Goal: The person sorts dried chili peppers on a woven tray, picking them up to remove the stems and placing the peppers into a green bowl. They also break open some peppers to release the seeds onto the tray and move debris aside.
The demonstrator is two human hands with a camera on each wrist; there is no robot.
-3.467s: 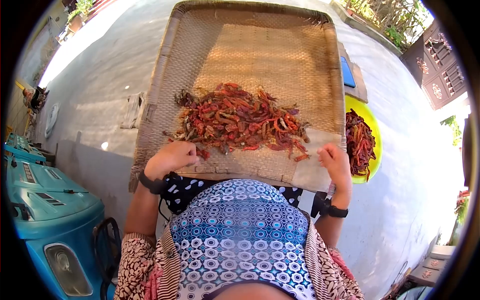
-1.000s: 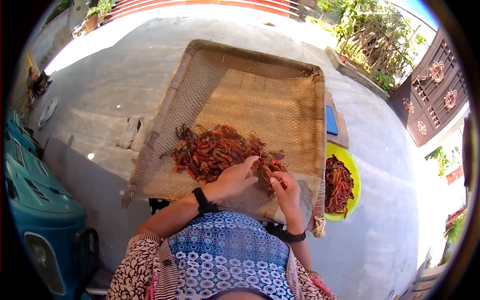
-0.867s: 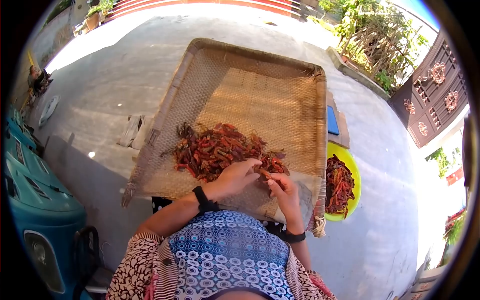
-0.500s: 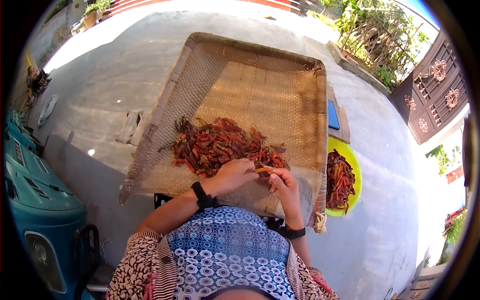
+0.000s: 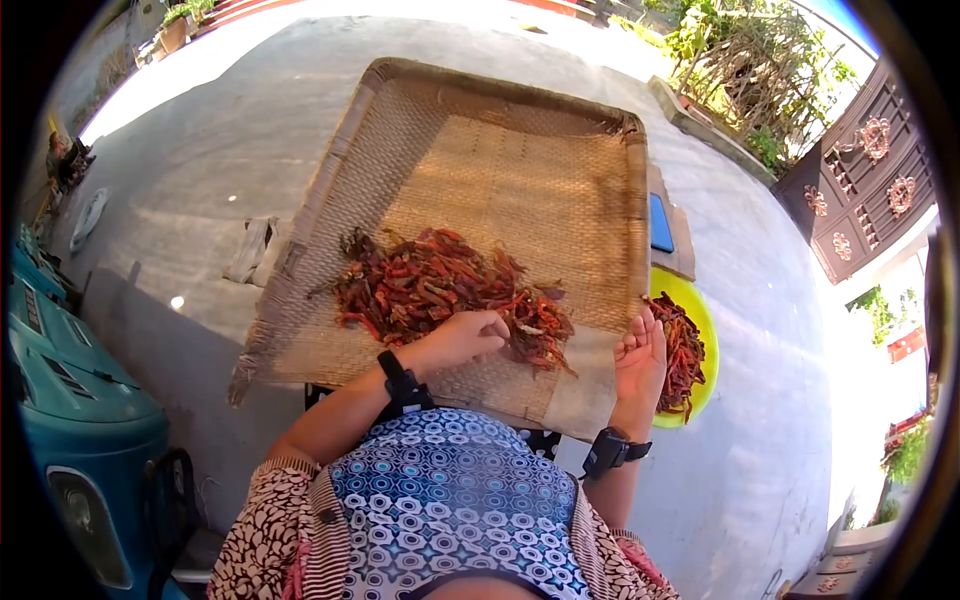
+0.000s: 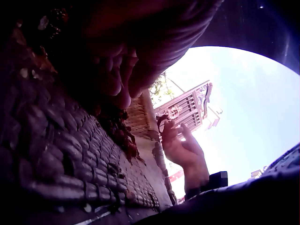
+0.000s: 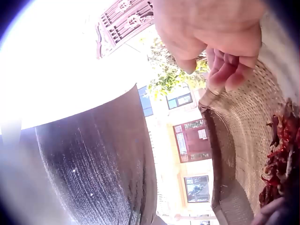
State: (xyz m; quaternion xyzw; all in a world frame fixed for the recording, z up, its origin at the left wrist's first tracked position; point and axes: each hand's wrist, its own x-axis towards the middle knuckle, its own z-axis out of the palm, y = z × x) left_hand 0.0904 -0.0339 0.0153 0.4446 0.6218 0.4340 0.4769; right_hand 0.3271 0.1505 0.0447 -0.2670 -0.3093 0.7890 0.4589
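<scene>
A heap of dried red chilies (image 5: 420,285) lies on a large woven tray (image 5: 540,170). My left hand (image 5: 465,340) hovers at the heap's near edge, its fingers loosely bent over the chilies; the left wrist view is dark there, and no chili shows between its fingertips. At the tray's right rim my right hand (image 5: 640,365) is raised, palm up, with the thumb apart from the relaxed fingers. A dark red curved piece, perhaps a chili (image 6: 161,123), shows by its fingertips in the left wrist view. Just beyond stands a yellow bowl (image 5: 708,350) of dried chilies.
A blue flat object (image 5: 660,223) lies on cardboard (image 5: 682,240) right of the tray. A teal vehicle (image 5: 80,390) stands at the left. Across the paved yard are a planted bed (image 5: 750,90) and a brown gate (image 5: 860,180).
Half a second ago my hands were close together, with a chili pinched in the right. Since then the right hand has swung right to the rim by the bowl; the left stays by the heap.
</scene>
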